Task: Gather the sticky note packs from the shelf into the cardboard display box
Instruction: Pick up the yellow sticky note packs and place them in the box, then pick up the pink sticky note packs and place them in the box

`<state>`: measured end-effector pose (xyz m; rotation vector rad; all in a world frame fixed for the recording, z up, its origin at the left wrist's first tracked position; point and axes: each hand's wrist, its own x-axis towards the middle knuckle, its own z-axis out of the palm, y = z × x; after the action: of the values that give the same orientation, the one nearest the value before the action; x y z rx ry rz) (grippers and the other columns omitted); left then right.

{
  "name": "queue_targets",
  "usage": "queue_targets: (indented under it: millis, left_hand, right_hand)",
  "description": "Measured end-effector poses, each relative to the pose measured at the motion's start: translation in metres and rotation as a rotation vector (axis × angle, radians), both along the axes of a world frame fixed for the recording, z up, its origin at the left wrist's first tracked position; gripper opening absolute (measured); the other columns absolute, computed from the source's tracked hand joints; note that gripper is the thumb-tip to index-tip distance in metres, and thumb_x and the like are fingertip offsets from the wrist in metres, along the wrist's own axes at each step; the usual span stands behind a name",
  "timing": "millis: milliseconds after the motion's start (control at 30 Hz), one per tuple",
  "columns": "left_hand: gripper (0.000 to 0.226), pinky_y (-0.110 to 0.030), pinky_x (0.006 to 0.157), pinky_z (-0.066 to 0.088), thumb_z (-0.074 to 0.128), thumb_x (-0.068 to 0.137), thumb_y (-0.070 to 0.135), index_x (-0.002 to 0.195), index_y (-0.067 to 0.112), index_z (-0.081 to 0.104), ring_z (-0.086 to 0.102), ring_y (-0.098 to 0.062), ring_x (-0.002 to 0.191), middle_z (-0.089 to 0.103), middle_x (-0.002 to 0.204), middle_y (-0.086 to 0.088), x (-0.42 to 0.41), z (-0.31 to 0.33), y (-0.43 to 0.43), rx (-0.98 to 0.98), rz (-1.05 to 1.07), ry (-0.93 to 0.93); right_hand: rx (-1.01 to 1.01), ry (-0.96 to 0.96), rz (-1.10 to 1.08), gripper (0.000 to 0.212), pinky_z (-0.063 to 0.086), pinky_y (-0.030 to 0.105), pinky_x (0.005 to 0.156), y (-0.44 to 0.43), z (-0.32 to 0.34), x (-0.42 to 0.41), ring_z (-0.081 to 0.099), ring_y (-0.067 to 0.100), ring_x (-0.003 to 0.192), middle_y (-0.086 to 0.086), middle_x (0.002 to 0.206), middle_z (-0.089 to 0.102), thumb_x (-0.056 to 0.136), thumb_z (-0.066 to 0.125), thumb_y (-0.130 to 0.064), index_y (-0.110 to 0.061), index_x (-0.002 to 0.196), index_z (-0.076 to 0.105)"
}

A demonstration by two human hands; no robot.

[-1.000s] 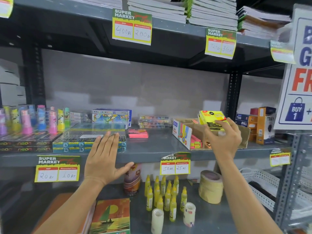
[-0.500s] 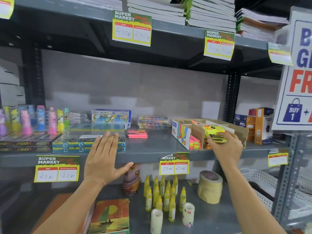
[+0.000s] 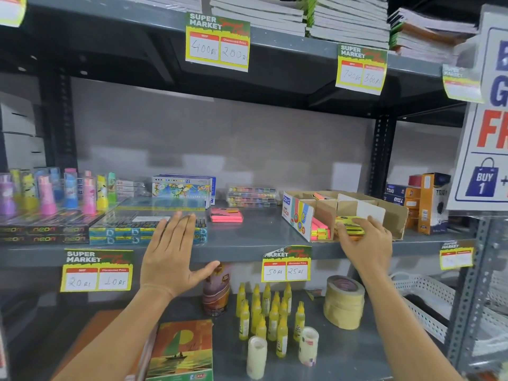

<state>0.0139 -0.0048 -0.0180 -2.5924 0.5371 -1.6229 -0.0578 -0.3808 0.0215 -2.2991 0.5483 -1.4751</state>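
The cardboard display box (image 3: 395, 215) stands on the right of the grey middle shelf (image 3: 255, 233), divided by cardboard partitions. My right hand (image 3: 367, 243) reaches into its front compartment and grips a yellow sticky note pack (image 3: 347, 225), low inside the box. Pink and yellow packs (image 3: 319, 229) stand in the compartment to its left. A pink sticky note pack (image 3: 226, 215) lies flat on the shelf, left of the box. My left hand (image 3: 171, 251) hovers flat with fingers spread at the shelf's front edge, holding nothing.
Neon marker boxes (image 3: 44, 233), pencil packs (image 3: 145, 229) and colourful bottles (image 3: 55, 193) fill the shelf's left side. Orange and blue boxes (image 3: 423, 202) stand right of the display box. Below are glue bottles (image 3: 264, 312), tape rolls (image 3: 343, 301) and a notebook (image 3: 181, 350). A sale sign (image 3: 489, 119) hangs at right.
My right hand has carried the yellow pack down from above the box into its front compartment. My left hand has stayed at the shelf edge.
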Motion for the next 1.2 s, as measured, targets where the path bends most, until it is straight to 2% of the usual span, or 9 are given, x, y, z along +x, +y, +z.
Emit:
queue_targets:
  millis: [133,267,400,533,633,833,1033,1100,1200]
  left_hand:
    - [0.100,-0.049,0.116,0.026,0.040,0.082,0.075,0.140,-0.006,0.045,0.042,-0.036,0.136,0.050,0.142,-0.023,0.000,0.001,0.000,0.003,0.006,-0.002]
    - [0.100,-0.049,0.116,0.027,0.040,0.082,0.075,0.140,-0.006,0.045,0.042,-0.035,0.137,0.051,0.141,-0.022,-0.001,0.001,-0.001,0.004,0.011,-0.007]
    - [0.099,-0.048,0.117,0.026,0.039,0.083,0.075,0.140,-0.006,0.044,0.042,-0.035,0.137,0.051,0.142,-0.022,-0.002,0.003,-0.001,0.007,0.019,-0.010]
    - [0.099,-0.047,0.116,0.026,0.040,0.082,0.074,0.140,-0.006,0.045,0.042,-0.034,0.137,0.051,0.141,-0.022,-0.004,0.003,-0.002,0.009,0.025,-0.013]
    - [0.099,-0.048,0.116,0.026,0.039,0.082,0.074,0.140,-0.006,0.045,0.042,-0.034,0.137,0.051,0.141,-0.021,-0.005,0.002,-0.001,0.014,0.033,-0.009]
    - [0.100,-0.048,0.116,0.025,0.041,0.082,0.074,0.141,-0.006,0.043,0.040,-0.034,0.138,0.049,0.143,-0.021,-0.005,0.002,-0.001,0.013,0.039,-0.007]
    - [0.099,-0.047,0.116,0.024,0.041,0.082,0.075,0.140,-0.005,0.045,0.040,-0.034,0.138,0.049,0.144,-0.020,-0.006,0.002,-0.001,0.012,0.036,-0.004]
    - [0.098,-0.047,0.115,0.026,0.042,0.082,0.074,0.139,-0.005,0.046,0.041,-0.034,0.138,0.050,0.143,-0.020,-0.005,0.002,0.000,0.009,0.036,-0.014]
    - [0.097,-0.047,0.115,0.027,0.042,0.082,0.074,0.139,-0.005,0.047,0.042,-0.033,0.137,0.050,0.143,-0.020,-0.004,0.002,0.000,0.018,0.034,-0.027]
  right_hand:
    - [-0.082,0.016,-0.012,0.040,0.034,0.045,0.102,0.002,-0.004,-0.003,0.050,0.034,0.118,0.014,0.120,0.065,0.084,0.063,-0.044,-0.010,0.106,0.069]
    - [-0.044,0.051,-0.042,0.043,0.034,0.049,0.100,0.008,-0.001,-0.009,0.044,0.036,0.124,0.012,0.126,0.061,0.086,0.061,-0.046,-0.013,0.112,0.067]
    - [-0.140,-0.082,-0.060,0.035,0.035,0.050,0.097,0.028,0.002,-0.015,0.050,0.037,0.115,0.013,0.114,0.066,0.088,0.060,-0.041,-0.010,0.100,0.071]
    - [-0.276,-0.191,0.118,0.031,0.040,0.036,0.078,0.062,0.003,-0.021,0.058,0.028,0.089,0.008,0.095,0.069,0.085,0.056,-0.036,-0.009,0.085,0.070]
    - [-0.345,-0.179,0.281,0.027,0.043,0.030,0.070,0.098,0.001,-0.017,0.057,0.020,0.081,0.003,0.086,0.067,0.084,0.060,-0.036,-0.010,0.080,0.068]
    - [-0.215,0.299,0.400,0.064,0.047,0.034,0.077,0.139,0.011,0.019,0.059,0.027,0.099,0.009,0.100,0.066,0.081,0.054,-0.064,-0.008,0.112,0.060]
    - [-0.172,0.612,0.411,0.089,0.049,0.040,0.085,0.158,0.032,0.058,0.052,0.033,0.113,0.015,0.121,0.058,0.071,0.049,-0.079,-0.005,0.123,0.049]
    - [-0.137,0.732,0.403,0.104,0.046,0.043,0.094,0.165,0.039,0.070,0.046,0.036,0.123,0.017,0.135,0.049,0.065,0.049,-0.084,-0.008,0.135,0.039]
    - [-0.078,0.833,0.404,0.117,0.031,0.056,0.108,0.175,0.045,0.086,0.024,0.045,0.137,0.020,0.154,0.019,0.060,0.049,-0.088,-0.020,0.149,0.014]
